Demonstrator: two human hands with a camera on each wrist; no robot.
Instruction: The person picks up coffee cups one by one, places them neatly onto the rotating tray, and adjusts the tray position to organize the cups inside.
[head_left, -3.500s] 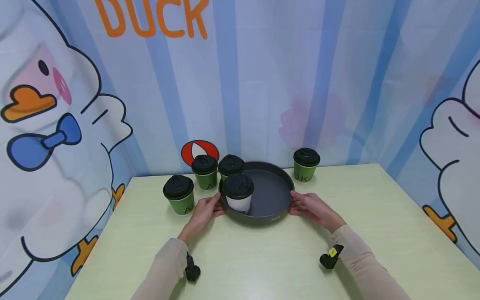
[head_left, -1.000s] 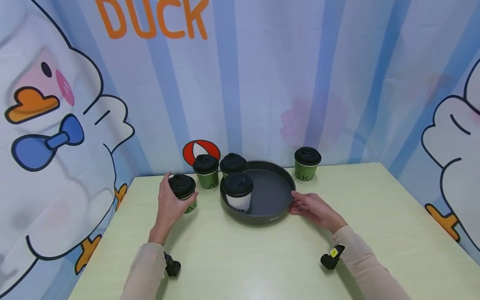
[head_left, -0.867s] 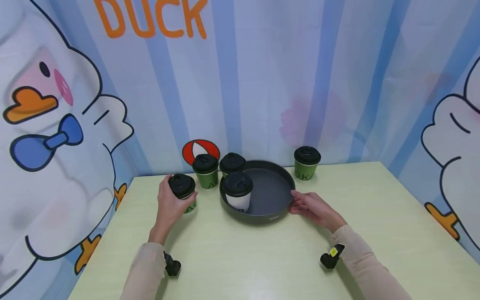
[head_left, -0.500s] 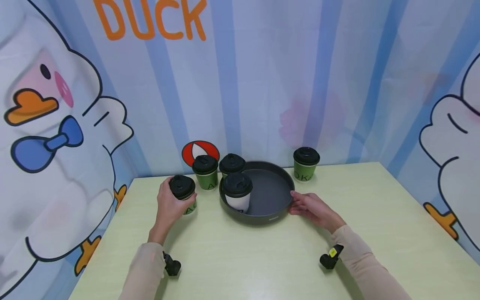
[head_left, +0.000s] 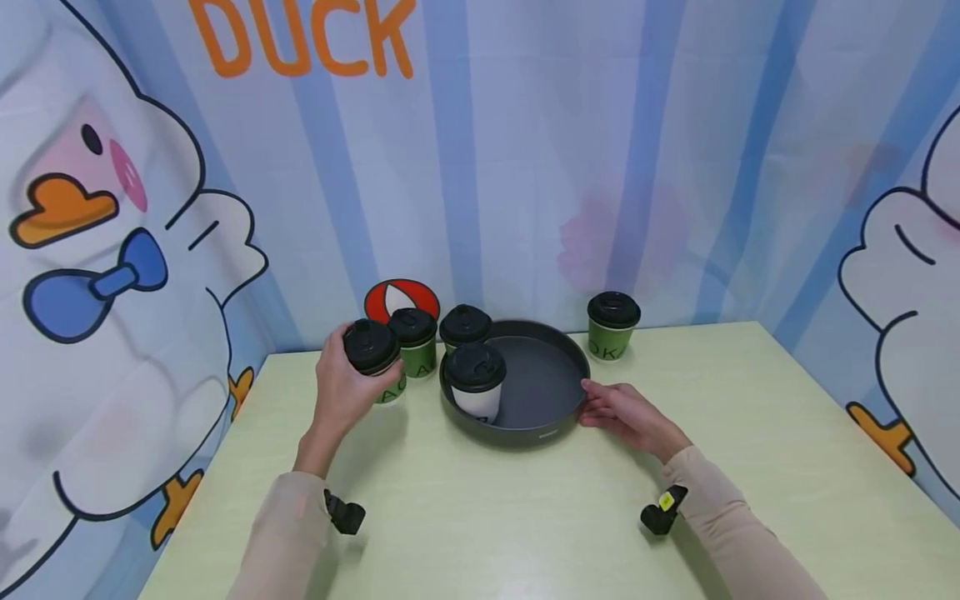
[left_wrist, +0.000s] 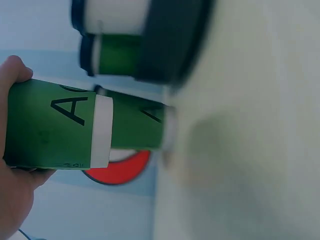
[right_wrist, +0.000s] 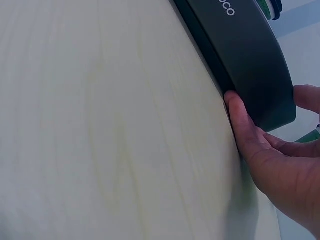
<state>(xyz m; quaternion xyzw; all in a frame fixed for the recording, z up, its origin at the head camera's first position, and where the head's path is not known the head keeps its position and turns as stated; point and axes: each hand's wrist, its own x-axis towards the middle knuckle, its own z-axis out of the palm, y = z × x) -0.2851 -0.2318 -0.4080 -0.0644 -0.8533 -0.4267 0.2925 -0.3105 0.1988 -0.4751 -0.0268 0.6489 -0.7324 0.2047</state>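
My left hand (head_left: 339, 393) grips a green paper cup (head_left: 377, 360) with a black lid and holds it above the table, left of the dark round tray (head_left: 525, 433). In the left wrist view the cup (left_wrist: 55, 125) lies across my palm (left_wrist: 15, 190). My right hand (head_left: 624, 413) holds the tray's right rim. In the right wrist view its fingers (right_wrist: 239, 116) lie along the tray wall (right_wrist: 240, 55), with the thumb over the top edge. A white cup (head_left: 476, 385) with a black lid stands in the tray's left part, and a green cup (head_left: 465, 327) stands just behind it.
Another green cup (head_left: 414, 335) stands behind the lifted one, in front of a red round sign (head_left: 401, 296). One more green cup (head_left: 612, 325) stands right of the tray by the curtain. The pale green table (head_left: 525, 533) ends at the printed curtain.
My left hand left the tray's left rim, took the green cup beside it, and has now lifted it up and slightly right. The right hand has stayed on the tray.
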